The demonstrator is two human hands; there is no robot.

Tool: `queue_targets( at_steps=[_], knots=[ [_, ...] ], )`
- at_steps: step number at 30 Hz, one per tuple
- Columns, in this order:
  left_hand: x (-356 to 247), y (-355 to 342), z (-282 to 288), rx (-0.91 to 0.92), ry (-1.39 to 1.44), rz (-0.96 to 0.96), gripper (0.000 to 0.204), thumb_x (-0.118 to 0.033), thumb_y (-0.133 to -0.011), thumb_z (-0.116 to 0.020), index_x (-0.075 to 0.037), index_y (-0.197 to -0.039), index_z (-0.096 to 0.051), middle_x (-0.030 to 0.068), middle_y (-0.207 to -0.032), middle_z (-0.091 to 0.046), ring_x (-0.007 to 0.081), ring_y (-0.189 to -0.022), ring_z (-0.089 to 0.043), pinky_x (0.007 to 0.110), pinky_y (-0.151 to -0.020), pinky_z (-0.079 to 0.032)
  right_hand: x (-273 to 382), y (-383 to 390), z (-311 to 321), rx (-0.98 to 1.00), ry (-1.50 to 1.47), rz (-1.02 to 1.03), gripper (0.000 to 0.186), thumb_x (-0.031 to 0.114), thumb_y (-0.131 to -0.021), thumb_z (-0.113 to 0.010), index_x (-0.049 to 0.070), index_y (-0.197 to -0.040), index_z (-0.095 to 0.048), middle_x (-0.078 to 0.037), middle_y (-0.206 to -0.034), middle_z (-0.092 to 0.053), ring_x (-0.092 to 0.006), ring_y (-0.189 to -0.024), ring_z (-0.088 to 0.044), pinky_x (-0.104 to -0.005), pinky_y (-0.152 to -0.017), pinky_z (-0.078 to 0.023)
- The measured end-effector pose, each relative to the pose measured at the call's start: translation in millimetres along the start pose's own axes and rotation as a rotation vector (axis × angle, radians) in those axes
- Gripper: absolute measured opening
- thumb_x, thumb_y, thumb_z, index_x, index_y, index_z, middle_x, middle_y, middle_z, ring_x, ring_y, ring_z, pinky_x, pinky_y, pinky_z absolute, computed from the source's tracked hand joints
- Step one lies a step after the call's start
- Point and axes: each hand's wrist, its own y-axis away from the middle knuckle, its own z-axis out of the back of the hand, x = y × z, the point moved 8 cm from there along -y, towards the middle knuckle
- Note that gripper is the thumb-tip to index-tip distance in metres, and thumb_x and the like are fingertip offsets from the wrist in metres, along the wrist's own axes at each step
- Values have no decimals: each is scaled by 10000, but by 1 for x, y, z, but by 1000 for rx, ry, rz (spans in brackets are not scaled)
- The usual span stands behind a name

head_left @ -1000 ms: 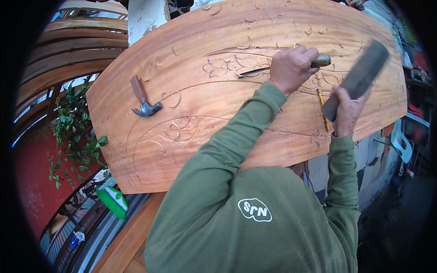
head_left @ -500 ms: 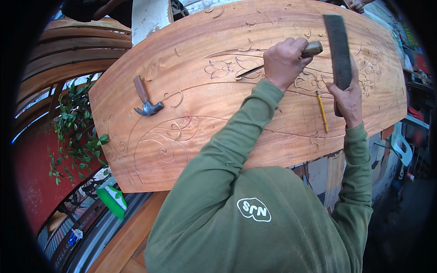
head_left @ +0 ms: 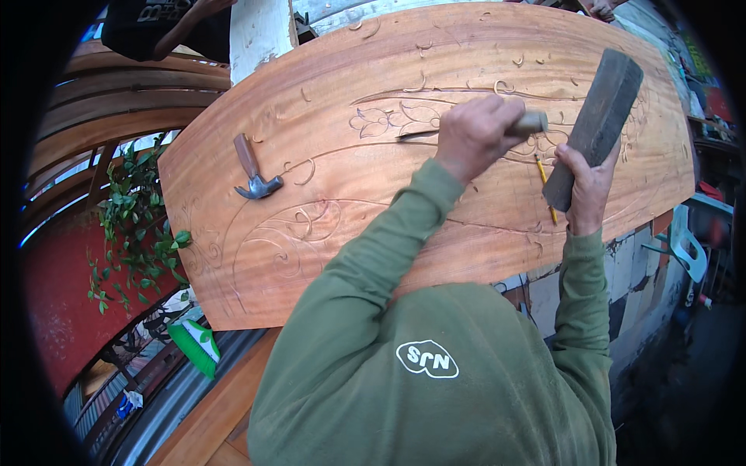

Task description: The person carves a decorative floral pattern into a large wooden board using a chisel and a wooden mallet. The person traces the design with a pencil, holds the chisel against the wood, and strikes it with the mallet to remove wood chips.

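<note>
A broad reddish-brown wooden panel (head_left: 435,260) with carved vines and flowers lies in front of me. My left hand (head_left: 475,133) is wrapped round a wood-carving chisel (head_left: 533,122). Its dark blade slants left, its tip at the panel below a flower outline (head_left: 370,122). To the right, my right hand (head_left: 589,186) grips the lower part of a dark wooden block (head_left: 608,105), tilted with its upper end to the right and apart from the chisel's handle. A yellow pencil (head_left: 542,172) lies between my hands, partly behind the block.
A claw hammer (head_left: 256,169) rests on the panel's left part. Curled wood shavings (head_left: 423,81) are scattered about. Beyond the left edge are a leafy plant (head_left: 132,225) and a green brush (head_left: 194,348). Another person's arm (head_left: 186,27) shows at the far left.
The block has swung from nearly upright to a rightward tilt, its top lower. My left hand has shifted slightly left and down, and the chisel lies flatter, its tip a little further left.
</note>
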Motion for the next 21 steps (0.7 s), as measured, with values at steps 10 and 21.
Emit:
queue_targets(
  at_steps=[10,21],
  knots=[
    [-48,121,39,485,162,69,470,-267,-790,-880,-141,-1201,-688,57,-824,-600,250,-715,-681,395,-597,-537,-86,148,46,-19,-42,-240,854,12,-854,-775,33,-1591,-343,-81,-1079,-622,-178,-900,-659,-336,-798,-572],
    [-13,126,23,548,-120,295,553,-166,-797,-854,-149,-1319,-673,43,-1325,-692,288,-953,-760,386,-751,-632,-105,159,53,121,-109,-161,944,39,-856,-767,14,-1643,-248,-104,-1152,-621,-178,-987,-649,-343,-876,-556]
  ],
)
